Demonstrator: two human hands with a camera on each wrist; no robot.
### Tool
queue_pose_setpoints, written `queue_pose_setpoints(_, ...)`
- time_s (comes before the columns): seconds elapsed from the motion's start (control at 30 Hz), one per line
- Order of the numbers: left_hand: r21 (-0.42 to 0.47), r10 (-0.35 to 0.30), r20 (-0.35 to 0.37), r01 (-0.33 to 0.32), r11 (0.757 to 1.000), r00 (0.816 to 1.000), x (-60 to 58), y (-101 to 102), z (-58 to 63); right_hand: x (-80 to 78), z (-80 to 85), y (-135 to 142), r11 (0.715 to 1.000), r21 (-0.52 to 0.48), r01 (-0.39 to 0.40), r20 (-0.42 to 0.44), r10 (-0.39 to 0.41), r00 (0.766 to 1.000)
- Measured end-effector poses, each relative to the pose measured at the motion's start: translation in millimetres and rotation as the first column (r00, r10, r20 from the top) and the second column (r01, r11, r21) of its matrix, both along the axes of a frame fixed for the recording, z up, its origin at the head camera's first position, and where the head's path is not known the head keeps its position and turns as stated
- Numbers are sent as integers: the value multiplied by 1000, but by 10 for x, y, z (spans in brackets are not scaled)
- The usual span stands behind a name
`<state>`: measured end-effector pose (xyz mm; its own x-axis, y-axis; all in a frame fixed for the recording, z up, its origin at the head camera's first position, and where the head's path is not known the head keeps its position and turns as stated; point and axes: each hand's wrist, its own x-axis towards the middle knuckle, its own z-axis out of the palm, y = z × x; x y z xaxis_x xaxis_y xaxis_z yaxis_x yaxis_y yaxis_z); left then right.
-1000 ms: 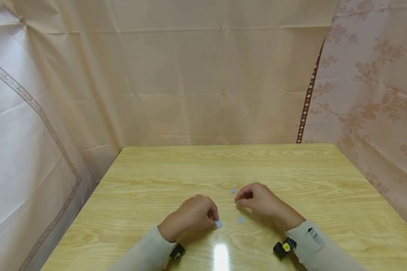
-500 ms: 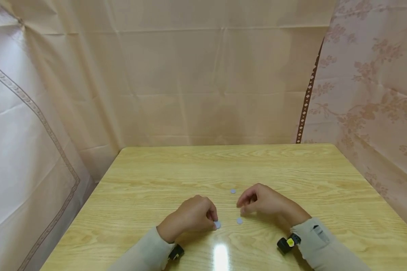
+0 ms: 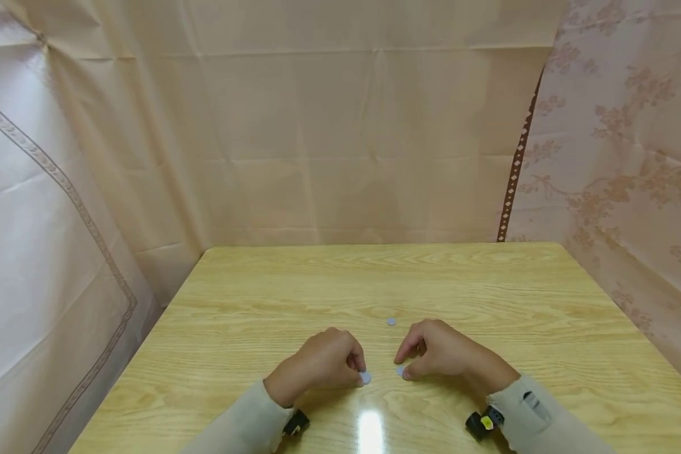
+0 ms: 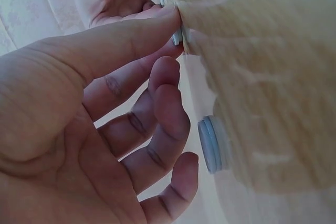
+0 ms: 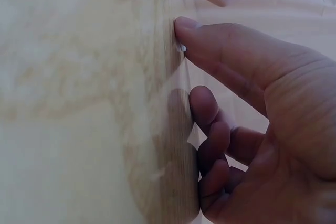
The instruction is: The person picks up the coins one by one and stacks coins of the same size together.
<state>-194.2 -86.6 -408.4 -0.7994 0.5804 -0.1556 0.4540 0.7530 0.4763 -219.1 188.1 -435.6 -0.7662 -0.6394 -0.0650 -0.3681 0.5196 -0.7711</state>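
Note:
Between the thumb and index finger of my left hand (image 3: pixel 325 360) is a small light blue disc (image 3: pixel 366 377), pinched on edge close to the tabletop. My right hand (image 3: pixel 444 349) has its thumb and index finger at opposite edges of a second light blue disc (image 3: pixel 400 371); in the right wrist view only a sliver of that disc (image 5: pixel 182 47) shows between the fingers. A third disc (image 3: pixel 391 321) lies flat farther back. Below my left fingers, the left wrist view shows a thick disc (image 4: pixel 210 145) with a ridged edge on the table.
The wood-grain table (image 3: pixel 272 284) fills the lower part of the head view, with a bright light reflection near its front. Cream cloth (image 3: pixel 340 139) hangs behind it. Black wrist cameras (image 3: pixel 296 422) sit under both wrists.
My right hand has come down toward me from beside the back disc to the front right disc, its thumb and index finger closing around it. My left hand stays in place.

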Motion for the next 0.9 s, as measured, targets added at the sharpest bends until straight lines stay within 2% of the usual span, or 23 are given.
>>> queue_pose_setpoints(0.5, 14, -6, -11, 6, 1000, 1000, 7, 2, -2, 132, -26, -52, 999, -33, 22, -7, -22, 1000)
queue_pose_setpoints(0.9, 19, -3, -15, 4, 1000, 1000, 5, -1, 16, 178, -14, -84, 997, -72, -15, 2, 15, 1000)
